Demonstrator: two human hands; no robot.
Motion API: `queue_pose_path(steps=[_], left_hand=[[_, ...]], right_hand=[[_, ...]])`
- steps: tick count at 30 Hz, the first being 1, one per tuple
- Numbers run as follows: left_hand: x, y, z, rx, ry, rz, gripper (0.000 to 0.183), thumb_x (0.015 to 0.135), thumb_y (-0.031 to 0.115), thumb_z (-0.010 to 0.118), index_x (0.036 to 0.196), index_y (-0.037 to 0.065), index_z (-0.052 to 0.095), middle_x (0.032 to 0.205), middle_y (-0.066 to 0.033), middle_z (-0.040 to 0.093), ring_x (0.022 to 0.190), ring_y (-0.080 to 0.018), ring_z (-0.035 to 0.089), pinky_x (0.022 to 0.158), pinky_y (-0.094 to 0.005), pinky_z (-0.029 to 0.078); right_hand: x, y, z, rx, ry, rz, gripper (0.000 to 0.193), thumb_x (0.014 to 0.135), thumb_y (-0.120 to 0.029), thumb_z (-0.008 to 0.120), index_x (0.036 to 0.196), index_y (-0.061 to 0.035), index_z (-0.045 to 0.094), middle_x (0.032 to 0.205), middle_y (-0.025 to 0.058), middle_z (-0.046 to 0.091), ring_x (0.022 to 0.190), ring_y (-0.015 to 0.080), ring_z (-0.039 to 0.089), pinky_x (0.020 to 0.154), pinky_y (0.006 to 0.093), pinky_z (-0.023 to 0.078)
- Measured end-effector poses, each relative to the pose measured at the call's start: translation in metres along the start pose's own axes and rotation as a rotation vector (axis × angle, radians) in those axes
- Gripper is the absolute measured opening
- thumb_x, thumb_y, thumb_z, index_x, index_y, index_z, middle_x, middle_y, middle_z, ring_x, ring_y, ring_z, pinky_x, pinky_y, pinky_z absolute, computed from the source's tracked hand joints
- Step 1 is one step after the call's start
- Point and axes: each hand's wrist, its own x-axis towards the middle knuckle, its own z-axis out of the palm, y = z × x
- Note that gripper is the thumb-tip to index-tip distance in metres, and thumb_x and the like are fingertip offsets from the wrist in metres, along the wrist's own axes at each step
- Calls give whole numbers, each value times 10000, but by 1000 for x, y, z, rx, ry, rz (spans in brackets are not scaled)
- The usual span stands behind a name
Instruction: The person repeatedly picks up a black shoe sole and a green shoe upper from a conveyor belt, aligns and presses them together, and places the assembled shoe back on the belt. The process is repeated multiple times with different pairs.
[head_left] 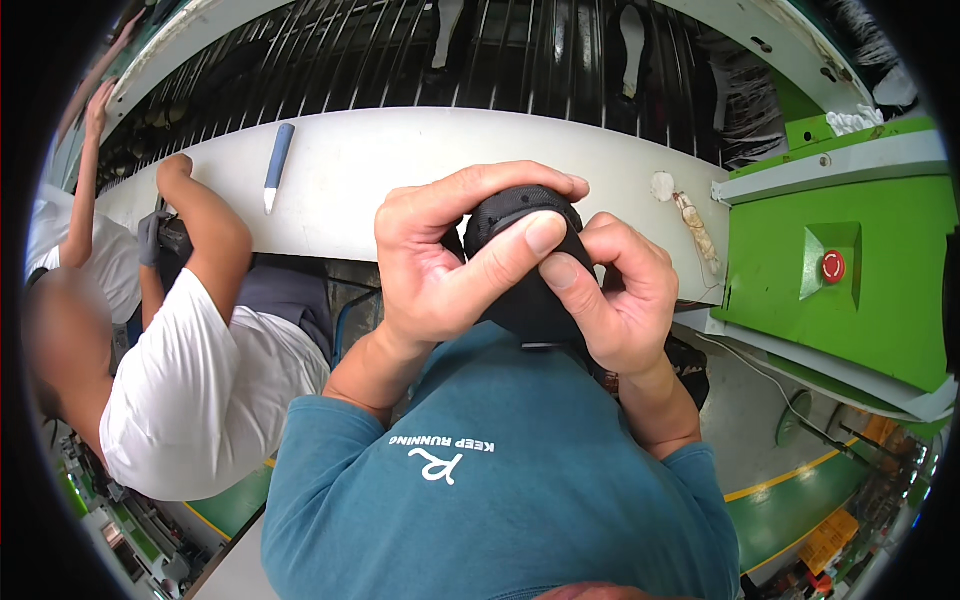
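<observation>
Both my hands are raised in front of my chest and hold a black shoe upper, with mesh along its top edge. My left hand wraps the far side with its fingers, and its thumb presses on the near face. Just to the right, my right hand pinches the upper's edge between thumb and bent fingers. The two thumb tips are close together. Much of the upper is hidden behind my hands.
A white bench runs ahead, with a blue-handled pointed tool and a wrapped stick-like thing on it. Behind are rollers carrying dark shoes. A green machine with a red button stands right; a co-worker sits left.
</observation>
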Motion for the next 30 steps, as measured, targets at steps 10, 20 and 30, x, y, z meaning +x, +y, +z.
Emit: queue_pose_path(steps=[10, 20, 30], left_hand=[[40, -51, 1, -257, -71, -61, 836, 1208, 593, 199, 1485, -71, 626, 1314, -266, 763, 1182, -302, 765, 1064, -411, 604], [56, -82, 15, -234, 76, -17, 722, 1231, 545, 228, 1288, -9, 688, 1130, -81, 743, 1031, -151, 693, 940, -287, 546], [57, -84, 11, -245, 78, -35, 700, 1230, 540, 258, 1277, -15, 683, 1139, -82, 742, 1050, -153, 693, 946, -291, 548]], right_hand=[[37, 13, -3, 135, 65, 257, 305, 1040, -290, 834, 1026, -12, 711, 834, 35, 755, 754, 73, 677, 694, 255, 541], [69, 45, -8, 11, 129, 212, 479, 973, -451, 886, 1024, -12, 701, 857, 41, 745, 772, 97, 681, 692, 280, 551], [78, 52, -4, 1, 134, 194, 425, 942, -363, 932, 1037, -12, 712, 876, 31, 763, 787, 90, 695, 712, 270, 565]])
